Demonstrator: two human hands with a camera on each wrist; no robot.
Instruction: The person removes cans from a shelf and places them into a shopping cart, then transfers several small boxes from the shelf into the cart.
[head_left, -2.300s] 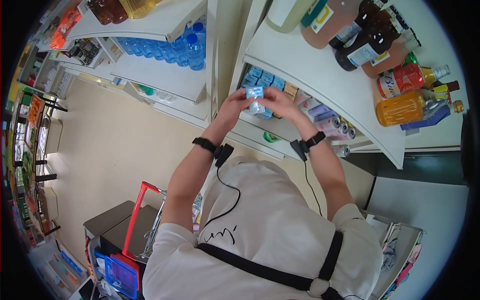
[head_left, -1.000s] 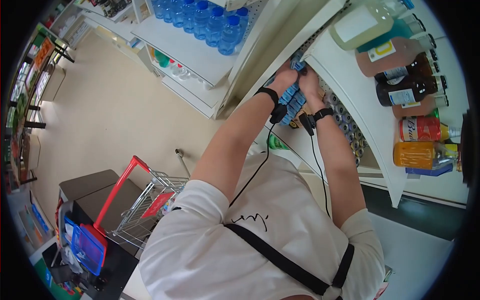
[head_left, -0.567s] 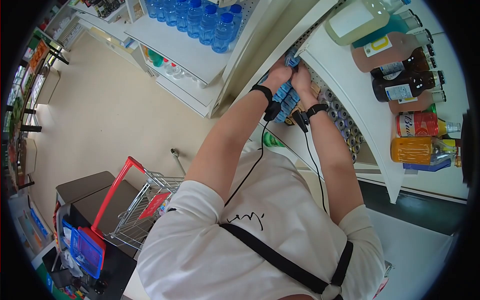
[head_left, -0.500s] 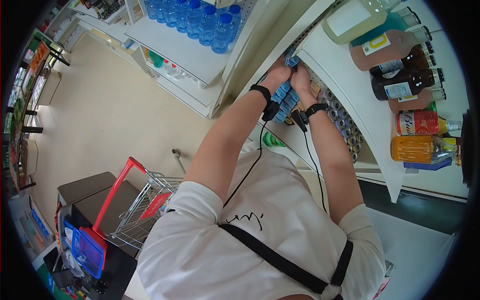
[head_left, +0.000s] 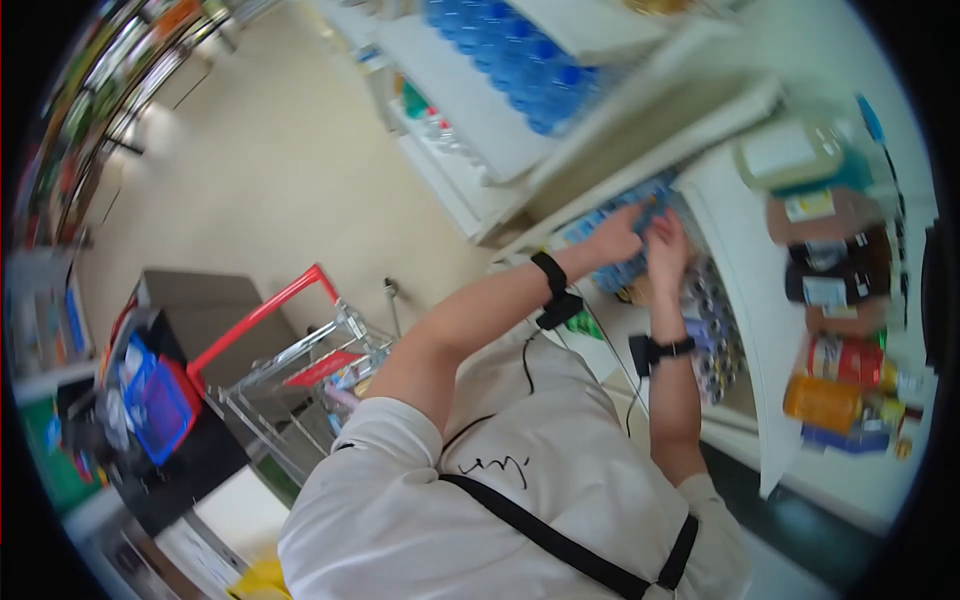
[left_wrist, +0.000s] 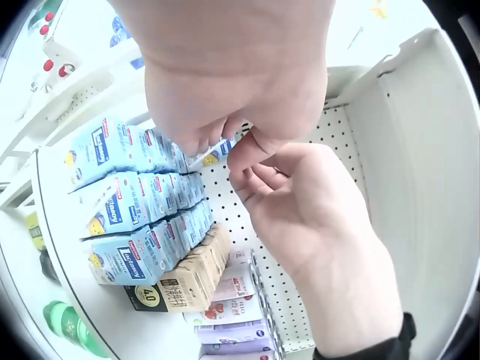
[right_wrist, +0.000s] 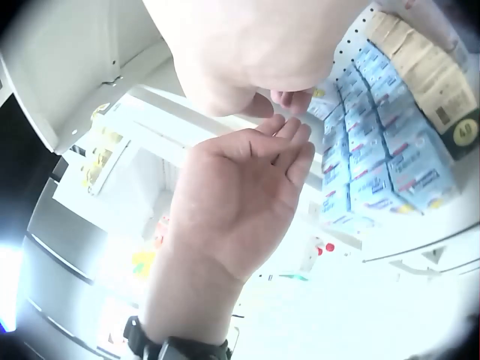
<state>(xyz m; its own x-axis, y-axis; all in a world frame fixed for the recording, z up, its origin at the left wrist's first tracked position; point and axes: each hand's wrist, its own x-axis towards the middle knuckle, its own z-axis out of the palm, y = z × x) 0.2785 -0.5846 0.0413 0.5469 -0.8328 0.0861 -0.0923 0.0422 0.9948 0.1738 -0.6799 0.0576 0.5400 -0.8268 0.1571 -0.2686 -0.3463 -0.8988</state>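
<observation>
The left hand (head_left: pixel 610 240) bends its fingers beside a small blue-and-white cardboard carton (left_wrist: pixel 217 154); whether it grips it, I cannot tell; the right hand (head_left: pixel 667 250), at about four o'clock from the carton in the left wrist view, is loosely open, palm showing, fingers slightly bent; rows of matching blue cartons (left_wrist: pixel 135 202) stand at eight o'clock, tan cardboard cartons (left_wrist: pixel 191 281) near seven.
</observation>
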